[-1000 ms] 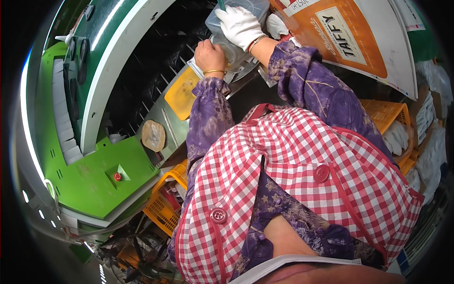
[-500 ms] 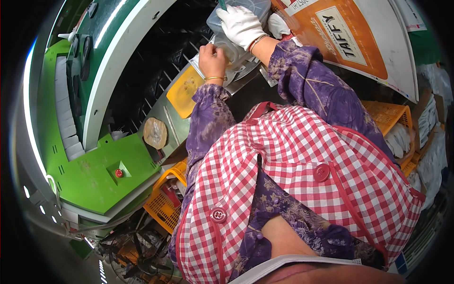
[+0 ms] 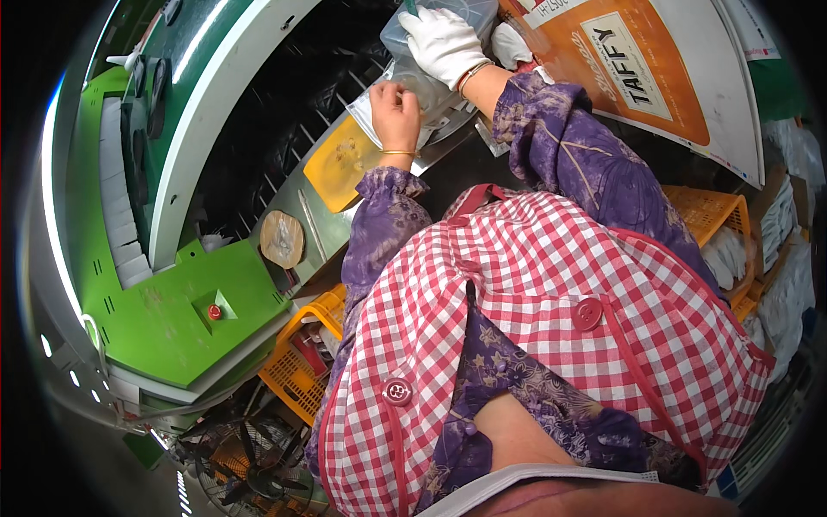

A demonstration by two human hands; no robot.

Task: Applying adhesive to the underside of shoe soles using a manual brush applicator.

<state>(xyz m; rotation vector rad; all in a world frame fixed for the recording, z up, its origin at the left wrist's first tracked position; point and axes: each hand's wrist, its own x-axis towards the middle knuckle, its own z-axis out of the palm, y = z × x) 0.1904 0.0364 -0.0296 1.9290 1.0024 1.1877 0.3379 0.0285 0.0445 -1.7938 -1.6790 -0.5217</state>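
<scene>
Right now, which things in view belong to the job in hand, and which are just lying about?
Apparently in use:
slim green item in the white-gloved right hand
bluish translucent plastic box at that hand

Apparently lying about:
tan oval piece
orange plastic basket, left side
black-bladed fan

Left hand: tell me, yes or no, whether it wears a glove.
No, the left hand is bare; a white glove covers the right hand.
</scene>
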